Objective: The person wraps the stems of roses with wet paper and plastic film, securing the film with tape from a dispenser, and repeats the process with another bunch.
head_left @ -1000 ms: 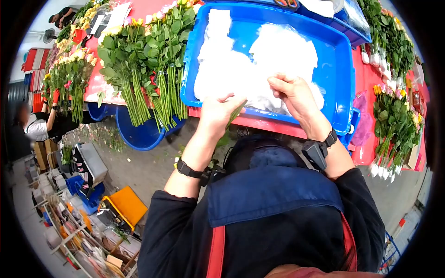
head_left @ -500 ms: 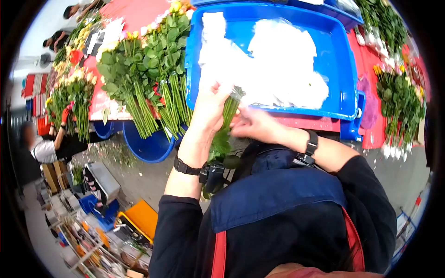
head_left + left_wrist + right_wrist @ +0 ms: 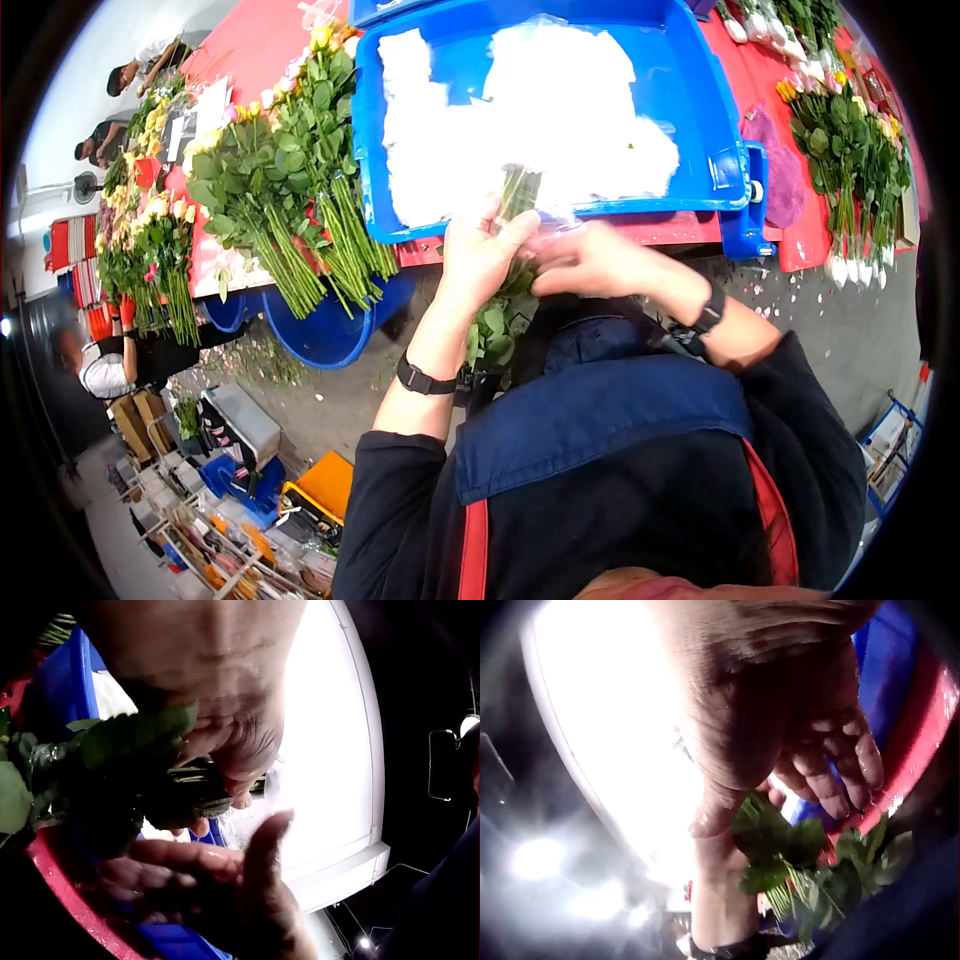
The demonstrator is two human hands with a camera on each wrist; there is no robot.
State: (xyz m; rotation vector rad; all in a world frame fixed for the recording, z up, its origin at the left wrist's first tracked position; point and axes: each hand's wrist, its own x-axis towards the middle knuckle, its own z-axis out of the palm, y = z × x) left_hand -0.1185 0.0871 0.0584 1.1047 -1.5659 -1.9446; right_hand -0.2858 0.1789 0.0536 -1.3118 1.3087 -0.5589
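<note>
Holding the stem bundle (image 3: 519, 192) at the near rim of the blue tray (image 3: 695, 95), your left hand (image 3: 478, 255) has its fingers curled round the stems; your right hand (image 3: 595, 265), blurred, is just beside the bundle before that same rim, fingers loosely extended, thumb apart, no grip seen. Risks, in this judgement: your wet-looking fingers could let stems slide out of line; the clear film (image 3: 553, 218) about the stem ends could snag or slip if your right hand brushes past; a lost grip could drop the bundle short of the tray. Orientation: stem ends point away from you, over the tray's near rim toward the white material (image 3: 560, 110) inside; leaves (image 3: 495, 330) point back toward your body; the long axis lies roughly square to that rim; flower heads cannot be made out.
</note>
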